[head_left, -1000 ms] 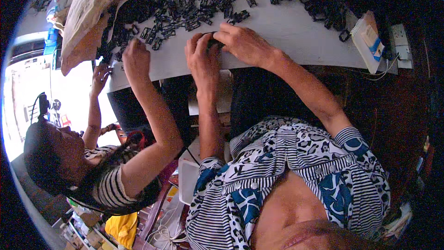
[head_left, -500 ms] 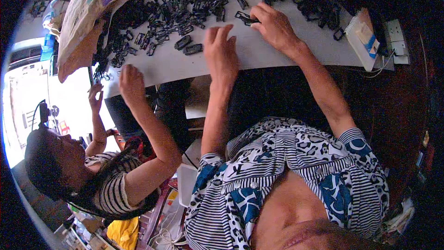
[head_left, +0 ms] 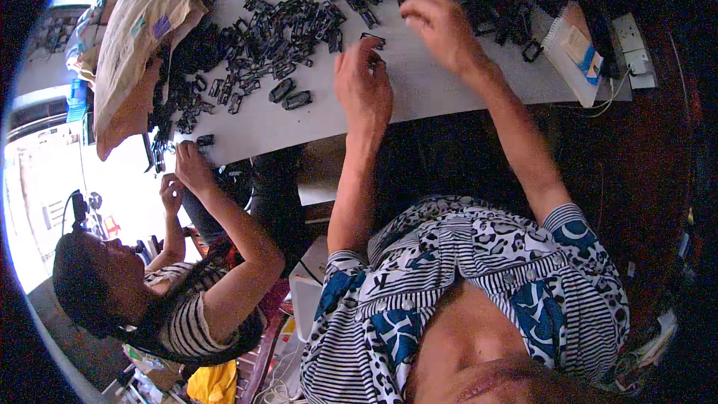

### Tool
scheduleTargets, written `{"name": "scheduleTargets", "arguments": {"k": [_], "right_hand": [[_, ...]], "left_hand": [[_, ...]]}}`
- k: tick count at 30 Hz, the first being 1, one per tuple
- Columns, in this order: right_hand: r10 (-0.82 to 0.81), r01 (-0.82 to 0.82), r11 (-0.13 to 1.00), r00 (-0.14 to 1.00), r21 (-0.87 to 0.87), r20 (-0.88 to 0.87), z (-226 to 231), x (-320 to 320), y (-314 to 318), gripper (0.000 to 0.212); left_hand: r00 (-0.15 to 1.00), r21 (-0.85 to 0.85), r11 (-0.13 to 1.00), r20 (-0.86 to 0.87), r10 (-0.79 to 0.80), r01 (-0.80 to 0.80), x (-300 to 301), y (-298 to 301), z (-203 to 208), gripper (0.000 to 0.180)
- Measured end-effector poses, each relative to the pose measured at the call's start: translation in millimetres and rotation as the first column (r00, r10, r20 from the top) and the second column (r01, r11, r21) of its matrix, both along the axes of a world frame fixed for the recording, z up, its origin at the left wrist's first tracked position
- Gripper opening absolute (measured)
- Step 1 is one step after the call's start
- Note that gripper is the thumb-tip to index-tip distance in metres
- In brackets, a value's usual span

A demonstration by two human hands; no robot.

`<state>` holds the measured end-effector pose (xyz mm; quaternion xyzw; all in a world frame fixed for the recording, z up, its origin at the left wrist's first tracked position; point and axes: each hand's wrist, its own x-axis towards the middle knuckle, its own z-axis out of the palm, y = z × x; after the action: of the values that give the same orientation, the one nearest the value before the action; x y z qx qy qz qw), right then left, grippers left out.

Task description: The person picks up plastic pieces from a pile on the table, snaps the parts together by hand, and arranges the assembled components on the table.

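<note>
My left hand (head_left: 362, 93) is raised over the near part of the table, fingers curled, closed on a small black open-framed plastic part (head_left: 372, 40) that shows past its fingertips. My right hand (head_left: 447, 30) hovers to the right of it, fingers loosely bent and apart, with nothing visible in them. Two thicker black parts (head_left: 290, 95) lie side by side to the left of my left hand. A broad heap of similar black parts (head_left: 292, 26) spreads behind both hands.
At the left, a co-worker's hand (head_left: 193, 167) is at the table's edge near a large tan sack (head_left: 142, 37). A spiral notebook (head_left: 574, 49) and a white power socket (head_left: 634, 49) with a cable stand at the right end of the white table (head_left: 441, 93).
The black part that was in my right hand's fingers now appears at my left hand. My right hand has come away from it, and the co-worker's hands have moved lower.
</note>
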<state>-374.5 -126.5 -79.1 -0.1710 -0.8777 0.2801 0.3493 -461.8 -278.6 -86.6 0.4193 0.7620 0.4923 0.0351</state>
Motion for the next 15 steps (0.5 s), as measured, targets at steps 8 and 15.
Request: {"name": "scheduleTargets", "arguments": {"k": [8,15], "right_hand": [[-0.316,0.247,0.94,0.892,0.237,0.323,4,-10,33,0.015],[-0.082,0.114,0.978,0.98,-0.173,0.183,-4,31,29,0.014]], "left_hand": [[0.9,-0.12,0.928,-0.228,-0.371,0.352,28,27,10,0.038],[0.932,-0.105,0.931,-0.062,-0.358,0.35,21,33,-3,0.027]]}}
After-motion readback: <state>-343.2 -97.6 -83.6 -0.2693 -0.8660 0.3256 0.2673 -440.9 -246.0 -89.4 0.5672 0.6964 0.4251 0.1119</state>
